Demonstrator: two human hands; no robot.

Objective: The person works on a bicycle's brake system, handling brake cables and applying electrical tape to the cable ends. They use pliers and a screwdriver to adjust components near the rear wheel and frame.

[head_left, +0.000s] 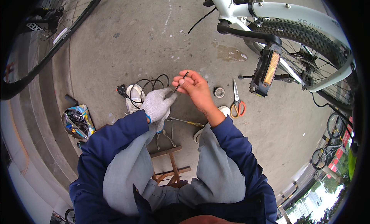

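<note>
My left hand [157,105], in a light grey knit glove, is closed around a thin black hose near its end. The short end of the hose [185,75] points up and to the right. My bare right hand [197,89] pinches this end between thumb and fingers. The rest of the black hose [145,83] lies in loose loops left of my gloved hand, by my left shoe [135,93]. Beside the loops is a black brake lever [122,91]. Grey glove-like fabric [161,121] hangs below my left hand.
Right of my hands lie a tape roll [219,92] and orange-handled scissors [236,103]. A yellow-handled screwdriver [189,122] and pliers [165,137] lie between my feet, near a wooden stool [172,162]. A tool bag [79,121] sits left. A white bicycle [266,10] stands far right, its pedal [269,69] jutting out.
</note>
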